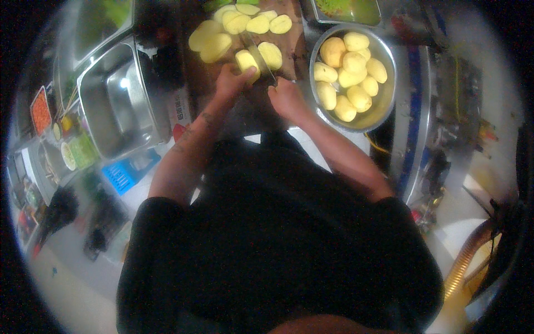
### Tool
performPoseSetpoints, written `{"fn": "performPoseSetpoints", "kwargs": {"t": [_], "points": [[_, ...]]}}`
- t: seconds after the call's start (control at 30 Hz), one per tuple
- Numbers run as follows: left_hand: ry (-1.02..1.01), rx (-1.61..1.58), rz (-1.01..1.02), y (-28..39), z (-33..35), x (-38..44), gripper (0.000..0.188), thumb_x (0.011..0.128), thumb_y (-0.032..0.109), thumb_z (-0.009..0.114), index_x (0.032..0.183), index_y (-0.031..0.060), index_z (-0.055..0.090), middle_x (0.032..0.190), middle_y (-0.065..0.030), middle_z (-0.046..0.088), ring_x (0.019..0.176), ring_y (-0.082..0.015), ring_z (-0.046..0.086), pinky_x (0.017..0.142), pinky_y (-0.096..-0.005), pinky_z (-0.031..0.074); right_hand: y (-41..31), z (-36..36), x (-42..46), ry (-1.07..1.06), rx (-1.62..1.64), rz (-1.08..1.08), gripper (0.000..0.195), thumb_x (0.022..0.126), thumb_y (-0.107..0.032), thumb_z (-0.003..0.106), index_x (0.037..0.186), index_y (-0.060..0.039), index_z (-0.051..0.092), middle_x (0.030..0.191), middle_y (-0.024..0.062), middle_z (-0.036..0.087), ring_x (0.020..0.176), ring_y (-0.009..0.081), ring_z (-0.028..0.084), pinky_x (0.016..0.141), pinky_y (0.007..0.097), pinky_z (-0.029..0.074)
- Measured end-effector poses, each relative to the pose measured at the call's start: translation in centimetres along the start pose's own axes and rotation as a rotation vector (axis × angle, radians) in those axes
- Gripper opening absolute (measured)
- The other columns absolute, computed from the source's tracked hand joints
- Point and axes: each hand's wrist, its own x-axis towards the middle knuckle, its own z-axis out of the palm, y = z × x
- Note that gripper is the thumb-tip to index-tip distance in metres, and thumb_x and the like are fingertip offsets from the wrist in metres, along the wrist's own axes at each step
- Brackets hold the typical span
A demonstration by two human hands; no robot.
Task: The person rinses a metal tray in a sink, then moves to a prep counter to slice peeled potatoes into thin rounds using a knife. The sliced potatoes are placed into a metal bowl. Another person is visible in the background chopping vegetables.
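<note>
My left hand point(234, 81) grips a peeled potato point(247, 61) on a brown cutting board point(292, 58). In my right hand point(288, 100) is the handle of a kitchen knife point(260, 57); its blade stands right beside the held potato. A cut potato piece point(270, 56) lies on the blade's other side. Pale yellow potato slices point(238, 24) are spread over the far part of the board, with a few more slices point(215, 46) at the left. Most of the knife handle is hidden by my fingers.
A metal bowl point(390, 100) of peeled potatoes stands at the right. To the left is a deep steel pan point(112, 100). Another metal tray point(348, 18) holds something green at the back right. A blue basket point(125, 173) and a tray of orange bits point(40, 111) are farther left.
</note>
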Motion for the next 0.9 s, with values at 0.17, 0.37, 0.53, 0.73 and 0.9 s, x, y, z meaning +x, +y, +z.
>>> {"fn": "performPoseSetpoints", "kwargs": {"t": [0.17, 0.37, 0.53, 0.73, 0.9], "points": [[0.032, 0.182, 0.007, -0.1, 0.0, 0.5, 0.069, 0.074, 0.035, 0.084, 0.119, -0.0038, 0.050, 0.102, -0.0177, 0.064, 0.073, -0.0202, 0.066, 0.058, -0.0316, 0.055, -0.1, 0.1, 0.5, -0.064, -0.057, 0.057, 0.035, 0.090, -0.025, 0.057, 0.101, 0.0075, 0.061, 0.098, 0.0307, 0.064, 0.097, 0.0450, 0.062, 0.085, 0.0500, 0.049], [-0.002, 0.223, 0.037, 0.3, -0.7, 0.5, 0.063, 0.077, 0.034, 0.081, 0.119, -0.0026, 0.052, 0.101, -0.0169, 0.065, 0.075, -0.0192, 0.067, 0.062, -0.0326, 0.055, -1.9, -0.8, 1.7, -0.262, -0.135, 0.022, 0.035, 0.090, -0.025, 0.056, 0.100, 0.0079, 0.063, 0.099, 0.0305, 0.064, 0.097, 0.0443, 0.062, 0.085, 0.0493, 0.049], [-0.058, 0.361, 0.035, 5.5, -0.1, -2.1, 0.054, 0.077, 0.031, 0.080, 0.113, -0.0025, 0.057, 0.098, -0.0141, 0.067, 0.083, -0.0197, 0.066, 0.069, -0.0341, 0.054, 1.9, 4.8, 3.7, -0.082, 0.085, 0.085, 0.030, 0.089, -0.020, 0.056, 0.101, 0.0074, 0.062, 0.098, 0.0308, 0.064, 0.096, 0.0445, 0.062, 0.083, 0.0488, 0.050], [0.011, 0.338, 0.358, 1.1, 0.0, -0.2, 0.062, 0.070, 0.031, 0.085, 0.115, -0.0009, 0.057, 0.104, -0.0169, 0.067, 0.094, -0.0259, 0.066, 0.079, -0.0369, 0.052, 2.9, 5.5, 4.2, -0.019, 0.067, 0.057, 0.025, 0.089, -0.016, 0.056, 0.099, 0.0064, 0.060, 0.097, 0.0301, 0.063, 0.097, 0.0445, 0.061, 0.082, 0.0503, 0.048], [0.141, 0.437, 0.377, 2.9, 1.7, -1.0, 0.071, 0.065, 0.028, 0.086, 0.120, 0.0003, 0.052, 0.113, -0.0208, 0.063, 0.104, -0.0355, 0.062, 0.086, -0.0427, 0.051, 5.0, 5.4, 4.6, 0.051, 0.092, -0.044, 0.025, 0.090, -0.020, 0.057, 0.098, 0.0039, 0.060, 0.095, 0.0278, 0.064, 0.095, 0.0442, 0.061, 0.081, 0.0504, 0.048]]}}
